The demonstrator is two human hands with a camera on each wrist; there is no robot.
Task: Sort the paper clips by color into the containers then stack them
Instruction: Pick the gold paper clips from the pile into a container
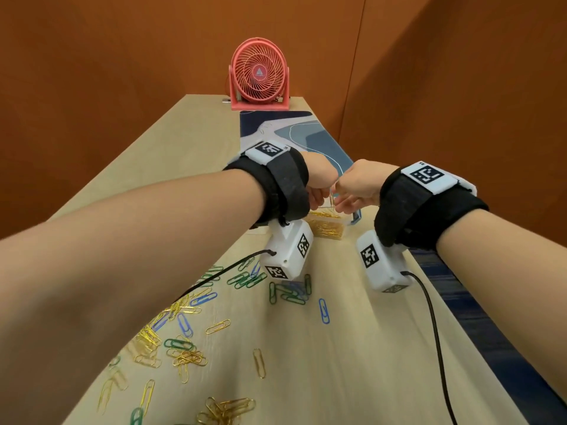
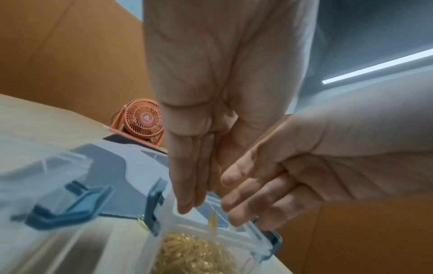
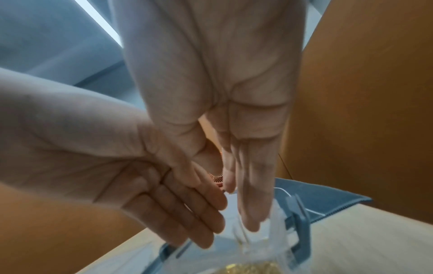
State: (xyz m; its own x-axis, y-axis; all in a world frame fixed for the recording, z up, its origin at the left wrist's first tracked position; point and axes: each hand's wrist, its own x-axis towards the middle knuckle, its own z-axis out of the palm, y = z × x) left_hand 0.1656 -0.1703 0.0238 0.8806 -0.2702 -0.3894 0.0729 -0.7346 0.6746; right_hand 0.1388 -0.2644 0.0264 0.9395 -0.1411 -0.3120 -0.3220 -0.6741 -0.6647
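A clear container (image 1: 343, 223) with blue latches holds a heap of gold paper clips (image 1: 325, 224). My left hand (image 1: 319, 191) and right hand (image 1: 352, 191) meet just above it, knuckles nearly touching. In the left wrist view my left hand's fingers (image 2: 187, 185) point straight down over the container's rim (image 2: 253, 239), and a blurred gold clip (image 2: 212, 220) hangs in the air below them. My right hand's fingers (image 3: 248, 204) also hang straight, holding nothing that I can see. Loose gold, green and blue clips (image 1: 184, 332) lie scattered on the near table.
A pink fan (image 1: 259, 78) stands at the table's far end, behind a blue patterned mat (image 1: 294, 133). Another clear container with a blue latch (image 2: 58, 209) sits left of the gold one. Black cables (image 1: 435, 332) trail from both wrist cameras.
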